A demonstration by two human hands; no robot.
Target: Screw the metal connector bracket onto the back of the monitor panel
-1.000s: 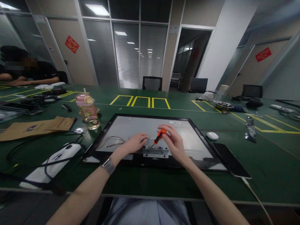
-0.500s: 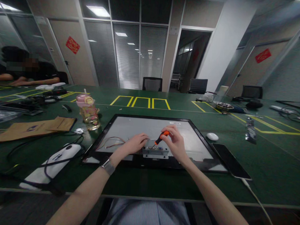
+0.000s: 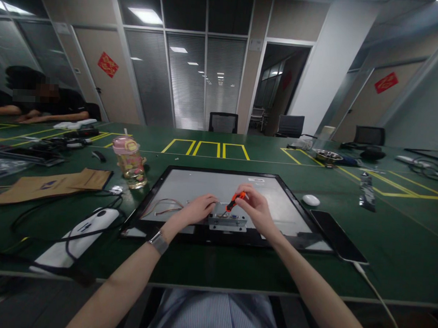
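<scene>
A screwdriver [image 3: 236, 201] with an orange and black handle is held in my right hand [image 3: 257, 210], its fingers closed round the handle. The shaft slants down and left into a silver metal bracket [image 3: 226, 222] with a small circuit board on it. My left hand [image 3: 200, 209], with a watch on the wrist, holds the left end of that bracket with its fingers together. Under both hands lies a flat screen panel [image 3: 178, 181], grey-backed and black-edged. A thin cable [image 3: 168, 211] runs across the panel left of the bracket. The exact spot where the tip touches is too small to tell.
Left of the panel are a drink bottle [image 3: 129, 162], a brown paper envelope [image 3: 47, 186] and a white power strip [image 3: 78, 237] with black cords. To the right lie a white case [image 3: 311, 200] and a phone [image 3: 338, 236] on a cable. A person [image 3: 58, 101] sits far left.
The screwdriver handle has turned slightly in my right hand and the fingers have shifted a little. My left hand stays at the bracket.
</scene>
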